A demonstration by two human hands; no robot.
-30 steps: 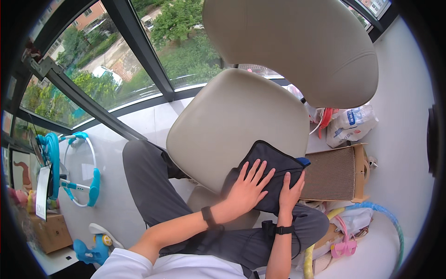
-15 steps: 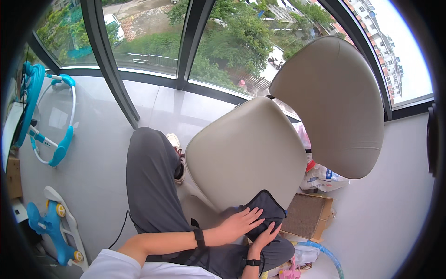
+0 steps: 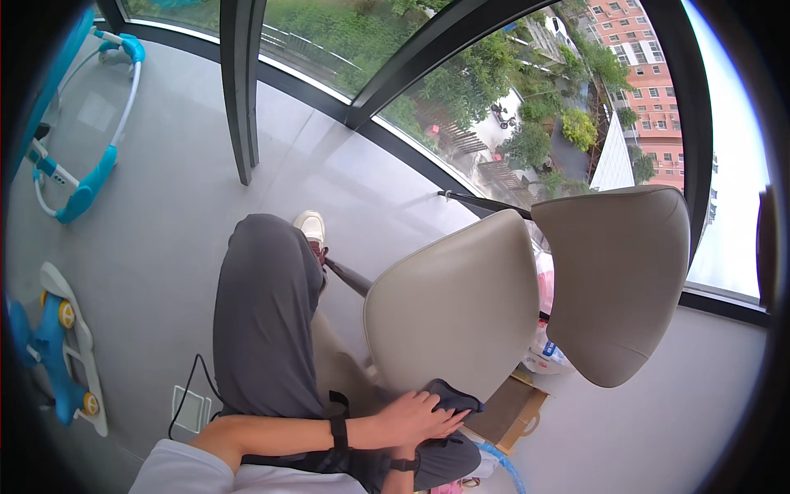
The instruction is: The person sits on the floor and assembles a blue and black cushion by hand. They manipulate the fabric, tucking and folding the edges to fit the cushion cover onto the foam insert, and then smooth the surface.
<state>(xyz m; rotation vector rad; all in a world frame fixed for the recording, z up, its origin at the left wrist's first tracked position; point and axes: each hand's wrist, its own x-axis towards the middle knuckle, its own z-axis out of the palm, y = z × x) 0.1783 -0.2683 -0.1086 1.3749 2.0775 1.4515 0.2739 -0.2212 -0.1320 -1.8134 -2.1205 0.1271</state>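
Note:
A dark navy or black cloth (image 3: 451,397) with a stitched edge, perhaps a folded pouch, lies bunched at the near edge of a beige chair seat (image 3: 457,305), above my bent leg. My left hand (image 3: 415,420) reaches across from the left and rests over the cloth, its fingers bent and closed on it. Below it, my right hand (image 3: 405,452) comes up from the lower edge and is mostly hidden behind the left one, so its fingers do not show clearly. Dark bands circle both wrists.
The chair's backrest (image 3: 617,284) stands to the right by the windows. A cardboard box (image 3: 527,420) and plastic bags (image 3: 545,352) lie beside it. A blue-white walker (image 3: 86,193) and a blue toy rocker (image 3: 58,358) are on the floor at left. A thin black cable (image 3: 188,387) trails near my leg.
The view has shifted. My left hand's fingers, spread flat on the cloth before, are now bent over it. My right hand has moved in beneath the left, and the cloth is more bunched.

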